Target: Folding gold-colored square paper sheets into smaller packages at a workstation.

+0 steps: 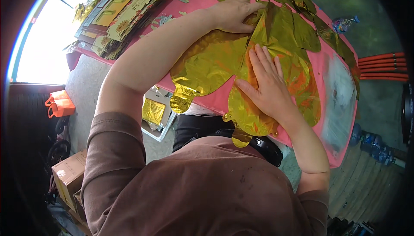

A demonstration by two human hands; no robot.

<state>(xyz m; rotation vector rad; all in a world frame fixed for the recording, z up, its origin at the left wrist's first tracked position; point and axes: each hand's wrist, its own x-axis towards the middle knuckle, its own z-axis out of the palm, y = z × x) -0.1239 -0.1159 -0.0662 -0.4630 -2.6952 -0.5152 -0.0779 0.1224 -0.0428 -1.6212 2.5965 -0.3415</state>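
Gold foil balloons (215, 63), flat and uninflated, spread across a pink counter (321, 67), overlapping one another in a shiny heap. Right hand (267, 85) pressed palm down on the near balloon, fingers straight and close together, flattened open, gripping nothing. Left hand (233, 14) reaching further up the counter, fingers curled over the top edge of the same foil pile; seemingly pinching a fold of foil, though hard to confirm from this angle. Filling necks of two balloons hanging past the counter's near edge, one crinkled tail (181, 100) at left, another (240, 137) lower, just above a brown shirt (207, 188).

More gold foil shapes (297, 16) trailing along the far side of the counter toward the upper right. Stacks of yellow and gold printed packets (125, 7) lying at the counter's far left end, fanned over each other. Clear plastic sheet (340, 102) lying flat on the counter's right end. Small scraps (161, 20) scattered on the pink surface near the packets.

Below the counter: white tray holding a gold packet (154, 111), concrete floor around it. Orange bag (59, 103) at left beside a bright window. Cardboard box (69, 177) at lower left. Orange pipes (381, 65) at right, blue bottles (371, 143) lying lower right on the floor.
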